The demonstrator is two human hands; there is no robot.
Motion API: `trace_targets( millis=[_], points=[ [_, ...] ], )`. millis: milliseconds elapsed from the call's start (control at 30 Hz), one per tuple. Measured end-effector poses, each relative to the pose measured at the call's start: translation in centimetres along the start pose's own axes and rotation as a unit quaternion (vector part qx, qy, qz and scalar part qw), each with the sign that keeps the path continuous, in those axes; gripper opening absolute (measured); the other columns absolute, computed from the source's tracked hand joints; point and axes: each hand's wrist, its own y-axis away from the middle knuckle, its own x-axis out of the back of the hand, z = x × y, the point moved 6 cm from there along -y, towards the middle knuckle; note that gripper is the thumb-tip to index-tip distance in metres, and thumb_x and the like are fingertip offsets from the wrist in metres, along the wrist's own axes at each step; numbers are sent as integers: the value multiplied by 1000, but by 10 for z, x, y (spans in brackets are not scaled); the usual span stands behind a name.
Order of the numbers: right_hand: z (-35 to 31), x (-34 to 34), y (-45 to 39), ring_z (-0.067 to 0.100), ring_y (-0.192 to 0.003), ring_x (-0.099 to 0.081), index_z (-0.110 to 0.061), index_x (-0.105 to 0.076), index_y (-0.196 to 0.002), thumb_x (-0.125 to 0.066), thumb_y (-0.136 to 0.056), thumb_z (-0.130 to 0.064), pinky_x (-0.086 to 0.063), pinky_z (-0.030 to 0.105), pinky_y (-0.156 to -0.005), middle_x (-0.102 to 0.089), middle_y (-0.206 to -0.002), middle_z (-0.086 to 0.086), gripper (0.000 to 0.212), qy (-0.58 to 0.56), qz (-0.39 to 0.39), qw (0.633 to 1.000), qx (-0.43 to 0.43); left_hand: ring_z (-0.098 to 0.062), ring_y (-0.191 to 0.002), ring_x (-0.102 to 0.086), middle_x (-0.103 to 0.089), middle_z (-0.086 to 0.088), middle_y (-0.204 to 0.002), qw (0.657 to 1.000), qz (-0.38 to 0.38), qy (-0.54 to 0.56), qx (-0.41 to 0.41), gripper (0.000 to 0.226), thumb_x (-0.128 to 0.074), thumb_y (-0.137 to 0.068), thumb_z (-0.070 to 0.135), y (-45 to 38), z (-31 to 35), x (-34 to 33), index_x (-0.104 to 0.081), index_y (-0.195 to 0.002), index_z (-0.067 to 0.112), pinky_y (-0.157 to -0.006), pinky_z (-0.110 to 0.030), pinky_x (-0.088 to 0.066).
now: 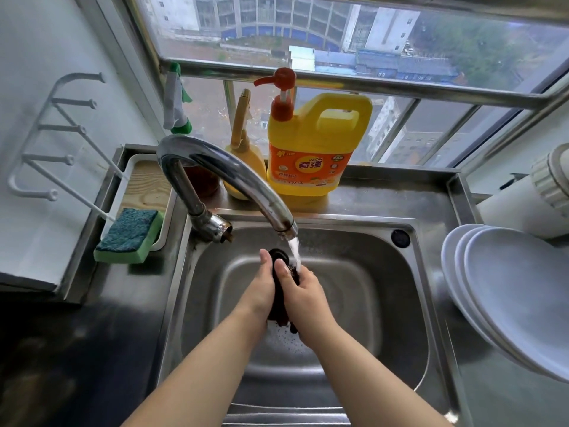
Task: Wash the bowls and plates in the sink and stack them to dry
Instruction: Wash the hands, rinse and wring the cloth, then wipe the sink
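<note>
A view looks down into a steel sink [385,303] below a window. At the centre, both hands meet under the running tap [221,177], which arches in from ten o'clock. The left hand [261,288] and right hand [304,300] are pressed palm to palm around a dark cloth [278,309], fingers held together and wrapped on it; water [295,251] falls onto its top end. The cloth looks soft and soaked, limp enough to squeeze anywhere.

The plates [508,288] are not in the basin. They lean, overlapping, at three o'clock on the counter just beside the sink's right rim, and seem already washed. No bowls can be seen. The plates look smooth, stiff, probably slippery when wet, and breakable; the safest hold would likely be at the rim, thumb on top and fingers beneath.

The basin itself holds nothing but the hands, so there is room to move inside it. Its raised steel rim separates the hands from the plates. The spout hangs low over the far side at twelve o'clock. A soap jug [314,149] stands behind it on the ledge. A sponge [129,235] lies in a tray at nine o'clock, below a wall rack [52,134].
</note>
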Motion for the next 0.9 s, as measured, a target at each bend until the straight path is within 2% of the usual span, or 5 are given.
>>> trace_targets(
  millis=[200, 467, 600, 700, 900],
  points=[
    [-19, -3, 0, 13, -53, -59, -15, -63, -70, -45, -98, -43, -42, 22, -45, -62, -61, 2, 44, 61, 30, 997, 43, -18, -71, -67, -72, -1, -72, 980, 69, -73, -174, 42, -38, -101, 39, 4, 17, 5, -68, -86, 14, -61, -29, -50],
    [30, 23, -34, 21, -63, -58, -5, -60, -107, -48, -97, -43, -43, 30, -53, -64, -83, 10, 41, -36, 66, 988, -135, -23, -87, -67, -68, -10, -95, 954, 134, -114, -244, 12, -49, -99, 23, 2, 22, 35, -60, -96, 21, -71, -32, -55],
    [47, 26, -15, 28, -88, -71, -4, -62, -114, -66, -89, -14, -56, 37, -76, -72, -99, 15, 27, -68, -103, 976, -182, -24, -110, -60, -50, -4, -129, 974, 78, -88, -192, 45, -50, -98, 13, -11, 21, 50, -44, -127, 46, -86, -37, -55],
    [46, 34, -13, 25, -89, -70, -12, -58, -116, -55, -92, -1, -57, 41, -76, -70, -100, 11, 27, -8, -49, 988, -145, -23, -122, -53, -45, -2, -142, 982, 34, -151, -107, 53, -43, -100, 9, -19, 11, 50, -40, -138, 45, -101, -42, -46],
    [0, 15, -4, 15, -83, -62, -28, -60, -88, -53, -91, -14, -50, 28, -63, -65, -92, 2, 16, 45, -34, 998, 6, -30, -94, -62, -69, -15, -103, 998, -35, 26, 38, 40, -35, -101, 42, -11, -12, 12, -62, -115, 16, -88, -45, -47]
  ],
)
